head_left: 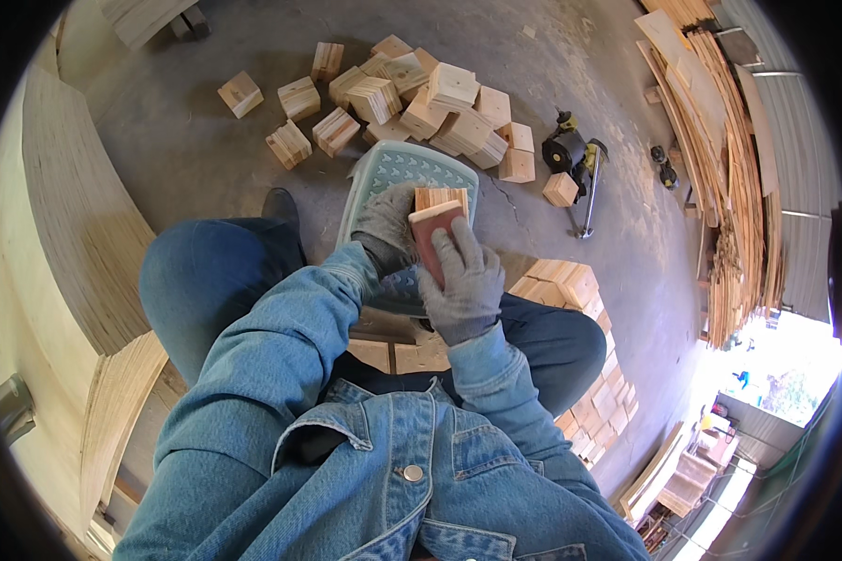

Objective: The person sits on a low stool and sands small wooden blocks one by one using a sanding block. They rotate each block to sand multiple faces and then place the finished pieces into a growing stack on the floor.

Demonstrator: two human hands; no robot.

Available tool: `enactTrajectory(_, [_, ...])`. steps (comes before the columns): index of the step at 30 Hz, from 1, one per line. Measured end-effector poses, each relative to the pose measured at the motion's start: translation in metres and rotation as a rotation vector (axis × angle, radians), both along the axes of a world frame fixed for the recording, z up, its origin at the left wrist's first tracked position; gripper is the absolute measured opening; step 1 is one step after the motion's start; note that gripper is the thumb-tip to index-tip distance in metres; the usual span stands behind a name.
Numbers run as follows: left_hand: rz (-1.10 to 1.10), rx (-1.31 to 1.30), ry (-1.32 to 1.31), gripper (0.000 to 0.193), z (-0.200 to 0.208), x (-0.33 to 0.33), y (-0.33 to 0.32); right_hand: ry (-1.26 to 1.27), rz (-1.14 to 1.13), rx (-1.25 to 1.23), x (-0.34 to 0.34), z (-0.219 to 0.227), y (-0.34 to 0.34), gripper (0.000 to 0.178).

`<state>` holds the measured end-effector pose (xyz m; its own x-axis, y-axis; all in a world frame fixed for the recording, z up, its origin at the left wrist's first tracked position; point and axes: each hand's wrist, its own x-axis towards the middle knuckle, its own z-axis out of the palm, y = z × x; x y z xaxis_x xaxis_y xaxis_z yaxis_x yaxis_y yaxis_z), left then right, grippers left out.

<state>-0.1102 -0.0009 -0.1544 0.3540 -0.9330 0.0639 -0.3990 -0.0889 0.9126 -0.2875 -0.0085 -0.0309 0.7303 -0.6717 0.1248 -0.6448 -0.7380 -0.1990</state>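
In a grey glove, my left hand (388, 222) is closed on a plywood block (442, 197) above a pale green plastic stool (416, 161). The layered edge of that block shows beyond my fingers. My right hand (466, 285), gloved too, grips a sanding block (434, 230) with a reddish-brown face and a light wooden edge. The sanding block lies tilted against the near side of the plywood block. Where the two pieces meet is partly hidden by my hands.
Plywood blocks (454, 87) lie heaped beyond the stool. To their right are a black and yellow power tool (564, 150), a hammer (591, 192) and a loose block (560, 190). More blocks (601, 397) stand stacked by my right knee. Long boards (711, 140) line the right; plywood sheets (75, 196), the left.
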Motion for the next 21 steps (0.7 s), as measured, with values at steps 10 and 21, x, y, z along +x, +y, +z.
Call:
enactTrajectory(10, [-0.038,-0.018,0.301,0.093,0.015,-0.004,0.005,0.127,-0.171,0.149,0.078,0.012,-0.139,0.065])
enactTrajectory(21, [-0.138,0.018,0.124,0.093,0.026,0.014,0.007,0.079,0.007,0.432,0.024,0.058,-0.123,0.064])
